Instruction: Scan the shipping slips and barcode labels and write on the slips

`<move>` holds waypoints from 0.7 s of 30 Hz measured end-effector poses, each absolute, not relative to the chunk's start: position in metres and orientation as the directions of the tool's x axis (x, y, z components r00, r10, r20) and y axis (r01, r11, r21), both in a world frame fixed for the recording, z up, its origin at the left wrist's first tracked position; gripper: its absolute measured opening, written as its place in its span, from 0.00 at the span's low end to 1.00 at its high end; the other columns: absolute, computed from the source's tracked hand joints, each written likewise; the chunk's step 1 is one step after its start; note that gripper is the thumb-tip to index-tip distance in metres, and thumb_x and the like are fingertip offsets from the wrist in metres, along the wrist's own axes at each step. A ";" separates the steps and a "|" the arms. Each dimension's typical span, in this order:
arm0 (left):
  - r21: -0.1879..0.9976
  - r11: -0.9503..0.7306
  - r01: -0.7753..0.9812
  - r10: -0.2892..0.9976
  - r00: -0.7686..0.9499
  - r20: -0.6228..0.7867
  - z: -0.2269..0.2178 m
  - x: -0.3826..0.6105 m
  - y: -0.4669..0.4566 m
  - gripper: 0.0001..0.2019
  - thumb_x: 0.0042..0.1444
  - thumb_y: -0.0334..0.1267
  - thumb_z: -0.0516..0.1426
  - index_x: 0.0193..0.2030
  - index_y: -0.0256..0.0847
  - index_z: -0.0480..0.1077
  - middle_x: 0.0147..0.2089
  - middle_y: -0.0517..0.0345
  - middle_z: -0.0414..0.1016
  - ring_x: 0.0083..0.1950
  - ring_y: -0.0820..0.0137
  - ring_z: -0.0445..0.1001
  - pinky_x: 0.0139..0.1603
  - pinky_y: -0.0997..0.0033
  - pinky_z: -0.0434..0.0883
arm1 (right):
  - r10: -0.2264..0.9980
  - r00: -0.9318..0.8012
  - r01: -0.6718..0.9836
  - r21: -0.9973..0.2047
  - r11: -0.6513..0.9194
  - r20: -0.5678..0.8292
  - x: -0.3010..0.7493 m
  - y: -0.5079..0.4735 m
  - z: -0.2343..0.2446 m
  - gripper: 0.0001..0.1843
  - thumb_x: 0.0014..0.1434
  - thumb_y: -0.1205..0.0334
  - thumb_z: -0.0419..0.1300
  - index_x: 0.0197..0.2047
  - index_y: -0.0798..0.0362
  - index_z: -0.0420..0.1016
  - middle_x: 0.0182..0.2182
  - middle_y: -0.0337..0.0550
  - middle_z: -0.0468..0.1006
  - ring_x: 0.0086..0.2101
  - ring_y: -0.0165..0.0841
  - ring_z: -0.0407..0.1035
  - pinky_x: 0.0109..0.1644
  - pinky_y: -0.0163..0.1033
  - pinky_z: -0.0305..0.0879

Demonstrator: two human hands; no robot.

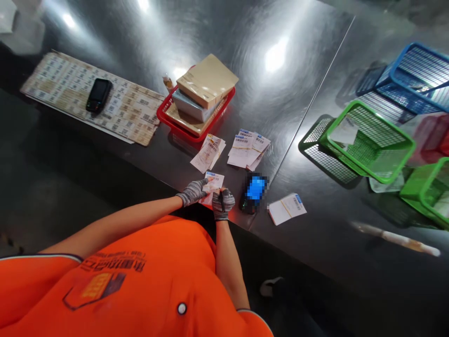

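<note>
Both my hands wear grey fingerless gloves at the near edge of a steel table. My left hand [192, 192] pinches a white label slip [214, 181] by its left side. Closed around a dark pen, my right hand [222, 204] rests against the slip's lower right. Two small piles of similar printed slips [209, 152] [249, 149] lie just beyond. A handheld device with a blurred blue screen [253, 193] lies right of my right hand.
A red basket [164, 115] holds stacked boxes. A sheet of barcode labels [133, 112] carries a black scanner [98, 95] at the left. Green [365, 140] and blue [417, 77] wire baskets stand at the right. A loose slip [286, 208] lies near the edge.
</note>
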State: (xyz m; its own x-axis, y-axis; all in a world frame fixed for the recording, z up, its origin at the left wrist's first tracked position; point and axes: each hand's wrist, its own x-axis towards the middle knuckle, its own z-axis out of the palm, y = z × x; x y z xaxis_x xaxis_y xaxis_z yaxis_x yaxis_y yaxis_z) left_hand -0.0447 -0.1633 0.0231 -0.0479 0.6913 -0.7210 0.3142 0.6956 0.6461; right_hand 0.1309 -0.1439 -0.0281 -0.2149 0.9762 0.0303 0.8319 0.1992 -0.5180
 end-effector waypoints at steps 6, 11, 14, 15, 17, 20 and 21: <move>0.656 0.692 0.301 0.699 -0.050 -0.714 0.025 -0.044 -0.163 0.36 0.63 0.43 0.66 0.78 0.43 0.76 0.68 0.50 0.89 0.67 0.51 0.88 0.72 0.53 0.81 | 0.981 -0.193 0.827 -0.536 0.169 0.012 0.131 -0.144 -0.029 0.12 0.67 0.63 0.54 0.32 0.48 0.73 0.25 0.43 0.77 0.29 0.38 0.74 0.36 0.38 0.71; 0.668 0.689 0.280 0.705 -0.047 -0.707 0.030 -0.044 -0.163 0.38 0.61 0.45 0.67 0.79 0.42 0.75 0.67 0.49 0.89 0.65 0.52 0.89 0.70 0.54 0.83 | 0.987 -0.160 0.811 -0.573 0.114 -0.032 0.132 -0.147 -0.030 0.11 0.66 0.62 0.55 0.31 0.47 0.71 0.25 0.43 0.76 0.28 0.38 0.74 0.36 0.39 0.72; 0.658 0.697 0.284 0.697 -0.053 -0.715 0.032 -0.044 -0.161 0.37 0.62 0.44 0.66 0.79 0.42 0.75 0.67 0.49 0.89 0.65 0.51 0.88 0.70 0.54 0.82 | 0.989 -0.129 0.796 -0.603 0.059 -0.074 0.132 -0.147 -0.032 0.10 0.64 0.60 0.56 0.30 0.47 0.71 0.25 0.44 0.76 0.29 0.39 0.75 0.37 0.41 0.73; 0.654 0.699 0.289 0.695 -0.055 -0.717 0.031 -0.045 -0.160 0.37 0.62 0.44 0.66 0.78 0.43 0.76 0.67 0.48 0.89 0.66 0.50 0.88 0.71 0.54 0.82 | 0.989 -0.116 0.789 -0.613 0.036 -0.092 0.131 -0.147 -0.033 0.10 0.64 0.60 0.56 0.30 0.47 0.71 0.25 0.44 0.77 0.30 0.39 0.75 0.38 0.41 0.74; 0.645 0.707 0.290 0.686 -0.059 -0.725 0.030 -0.045 -0.159 0.36 0.61 0.43 0.66 0.77 0.41 0.77 0.68 0.47 0.89 0.66 0.49 0.88 0.71 0.53 0.82 | 0.988 -0.082 0.772 -0.635 -0.018 -0.128 0.131 -0.147 -0.034 0.09 0.63 0.58 0.57 0.30 0.47 0.71 0.26 0.45 0.78 0.31 0.40 0.76 0.40 0.42 0.75; 0.637 0.719 0.277 0.675 -0.061 -0.735 0.029 -0.045 -0.161 0.37 0.59 0.40 0.66 0.77 0.40 0.78 0.70 0.45 0.87 0.69 0.48 0.87 0.74 0.52 0.80 | 0.985 -0.001 0.728 -0.676 -0.116 -0.170 0.133 -0.149 -0.027 0.12 0.66 0.55 0.55 0.32 0.48 0.74 0.28 0.46 0.80 0.32 0.40 0.77 0.43 0.45 0.78; 0.640 0.720 0.269 0.677 -0.066 -0.733 0.031 -0.044 -0.164 0.37 0.58 0.39 0.66 0.76 0.39 0.78 0.71 0.44 0.86 0.70 0.49 0.86 0.75 0.52 0.79 | 0.983 0.031 0.704 -0.694 -0.149 -0.180 0.136 -0.150 -0.021 0.14 0.68 0.54 0.53 0.34 0.49 0.75 0.29 0.47 0.81 0.33 0.40 0.78 0.44 0.45 0.79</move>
